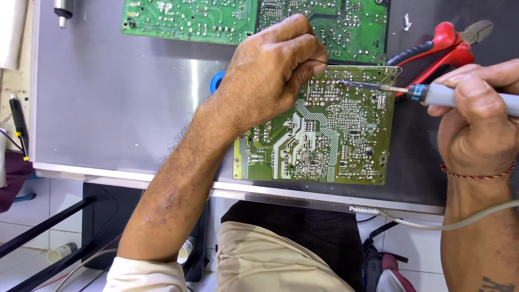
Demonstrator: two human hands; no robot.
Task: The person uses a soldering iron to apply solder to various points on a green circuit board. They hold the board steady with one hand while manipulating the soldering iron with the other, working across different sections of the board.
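R hand (476,116) fingers grip soldering iron (432,93) on circuit board (324,135); L hand (270,75) pinches solder wire (346,65).

electronics repair workshop: bare circuit boards (319,135), soldering iron (432,93), red pliers (443,46) on grey panel (119,97).

Grey panel (108,108) carries two circuit boards (319,146), red pliers (448,46).
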